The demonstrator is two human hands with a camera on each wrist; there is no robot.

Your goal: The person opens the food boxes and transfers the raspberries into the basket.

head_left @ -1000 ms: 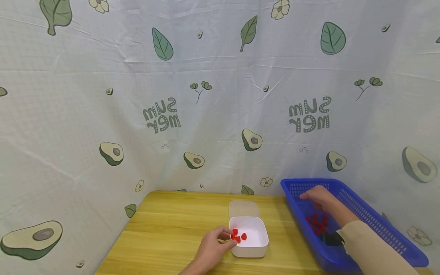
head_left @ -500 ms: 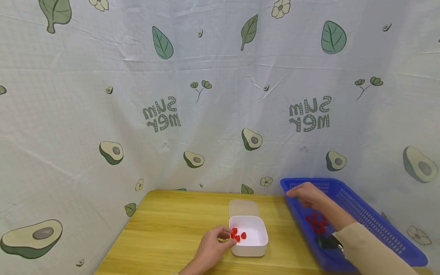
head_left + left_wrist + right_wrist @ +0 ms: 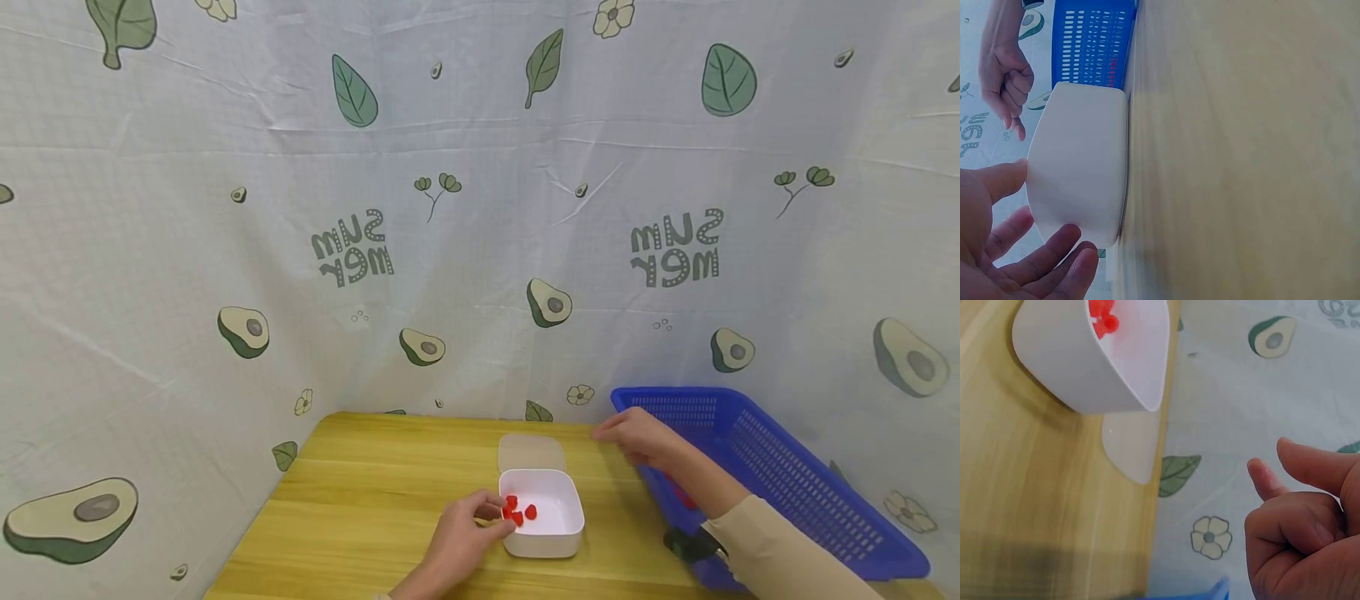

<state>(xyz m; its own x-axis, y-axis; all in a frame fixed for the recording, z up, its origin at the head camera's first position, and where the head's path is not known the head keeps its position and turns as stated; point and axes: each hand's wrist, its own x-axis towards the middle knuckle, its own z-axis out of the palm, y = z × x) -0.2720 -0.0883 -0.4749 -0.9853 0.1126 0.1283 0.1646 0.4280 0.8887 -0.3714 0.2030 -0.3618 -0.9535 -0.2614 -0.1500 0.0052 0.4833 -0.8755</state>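
A white square box point(image 3: 543, 546) stands on the table with several small red pieces point(image 3: 517, 517) inside, gathered toward its left side. At that side is my left hand point(image 3: 465, 533), thumb and fingers spread loosely about the near-left corner; in the left wrist view the thumb point(image 3: 1010, 178) meets the box's edge. My right hand point(image 3: 645, 437) hangs just left of the blue basket's far-left rim. Its thumb and index finger point(image 3: 1266, 478) reach out, the others curled; whether a small piece is between the tips cannot be made out.
The blue plastic basket point(image 3: 810, 467) with slotted walls stands at the right; red pieces point(image 3: 682, 492) in it are partly hidden by my right arm. Behind the box lies a translucent lid point(image 3: 531, 452). A printed curtain point(image 3: 480, 250) hangs along the table's back edge.
My right hand has moved left out of the blue basket, past its rim toward the box. The left hand and the box have stayed where they were.
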